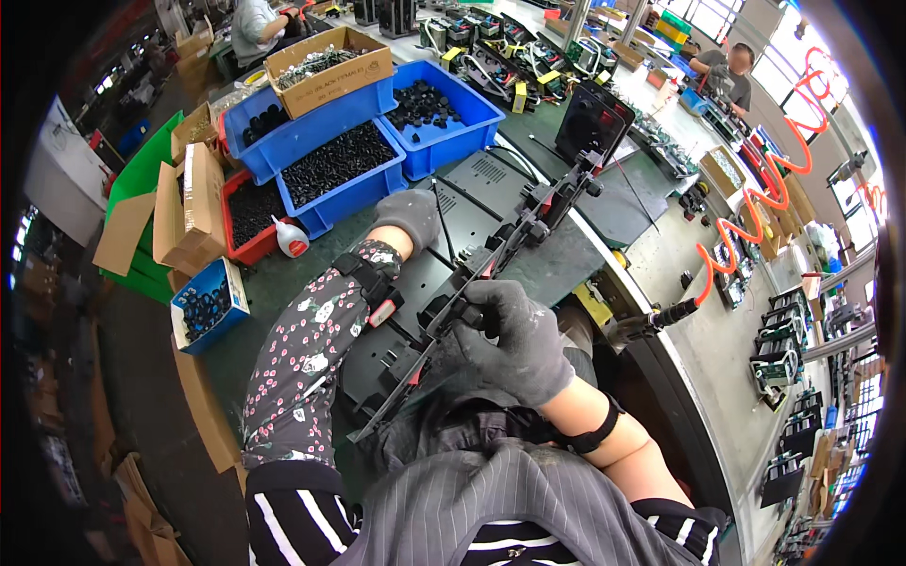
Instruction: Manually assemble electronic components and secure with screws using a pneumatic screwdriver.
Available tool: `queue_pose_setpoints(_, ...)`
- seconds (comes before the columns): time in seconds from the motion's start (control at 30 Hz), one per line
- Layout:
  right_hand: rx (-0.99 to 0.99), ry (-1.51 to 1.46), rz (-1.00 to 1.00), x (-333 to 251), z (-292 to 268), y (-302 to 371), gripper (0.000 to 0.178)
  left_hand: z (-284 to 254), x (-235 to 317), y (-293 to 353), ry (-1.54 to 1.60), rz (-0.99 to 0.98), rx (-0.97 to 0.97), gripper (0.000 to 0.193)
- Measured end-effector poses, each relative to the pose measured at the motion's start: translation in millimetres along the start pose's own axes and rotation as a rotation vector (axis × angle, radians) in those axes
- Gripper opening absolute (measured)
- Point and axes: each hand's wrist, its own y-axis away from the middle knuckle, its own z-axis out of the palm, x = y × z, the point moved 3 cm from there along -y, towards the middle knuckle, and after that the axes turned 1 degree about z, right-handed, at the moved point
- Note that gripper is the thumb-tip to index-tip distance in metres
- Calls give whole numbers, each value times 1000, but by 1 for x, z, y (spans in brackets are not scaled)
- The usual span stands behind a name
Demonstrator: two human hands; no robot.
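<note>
A long, dark panel (491, 259) stands tilted across my lap and the bench edge, with black fittings and some red bits along its edge. My right hand (519, 344), in a grey glove, is at this edge, its thumb and forefinger curled closed around a small black fitting (487, 323). My left hand (411, 219), also gloved in grey, is beyond the panel near the blue bin of small black parts (340, 165); its fingers are turned away and hidden. Flat dark metal plates (477, 189) with vent slots lie beside it.
Another blue bin (444, 108), a cardboard box of metal screws (330, 66), a red bin (253, 219) and a white squeeze bottle (290, 238) stand at the left. On the right, an orange coiled hose (755, 203) ends at a power screwdriver (651, 323). Co-workers sit farther off.
</note>
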Motion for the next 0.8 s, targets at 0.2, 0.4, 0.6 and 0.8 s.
queue_pose_setpoints(0.2,70,119,-91,-6,-4,-4,30,-32,-13,40,390,128,-8,25)
queue_pose_setpoints(0.4,88,219,-64,-4,-9,-5,28,-68,0,99,737,233,58,27)
queue_pose_setpoints(0.6,24,276,-3,-10,-7,-6,29,-68,12,155,944,166,-23,25)
queue_pose_setpoints(0.8,-3,291,-5,-9,-1,-8,27,-63,-3,162,1033,331,-138,23)
